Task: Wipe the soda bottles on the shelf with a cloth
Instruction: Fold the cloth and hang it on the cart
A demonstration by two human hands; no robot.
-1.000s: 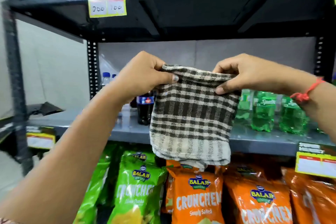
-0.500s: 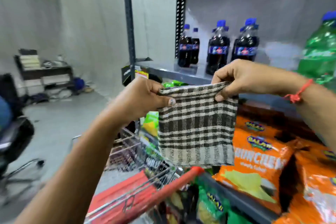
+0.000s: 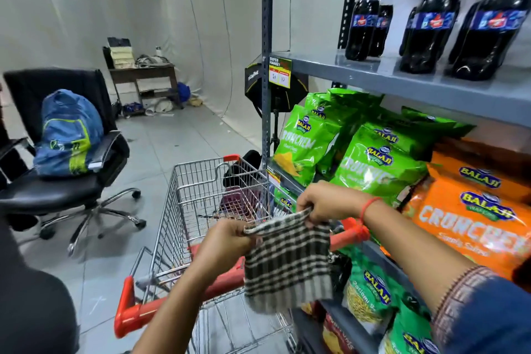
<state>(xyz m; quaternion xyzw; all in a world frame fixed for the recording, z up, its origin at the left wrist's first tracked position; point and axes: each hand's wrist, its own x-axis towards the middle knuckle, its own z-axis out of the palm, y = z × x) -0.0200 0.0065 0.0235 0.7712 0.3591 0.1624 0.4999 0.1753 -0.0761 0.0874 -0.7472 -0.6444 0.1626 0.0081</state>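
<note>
A folded black-and-white checked cloth hangs between my hands, low over a shopping cart. My left hand pinches its top left corner and my right hand pinches its top right corner. Several dark cola bottles with blue caps and blue labels stand upright on the grey shelf at the upper right, well above and to the right of both hands. The cloth touches no bottle.
A metal shopping cart with a red handle stands right under my hands. Green snack bags and orange snack bags fill the lower shelves on the right. An office chair holding a blue backpack stands at the left.
The view has swung left and down, away from the shelf front. Both hands have lowered the cloth from bottle height to above the cart, still holding its top corners.
</note>
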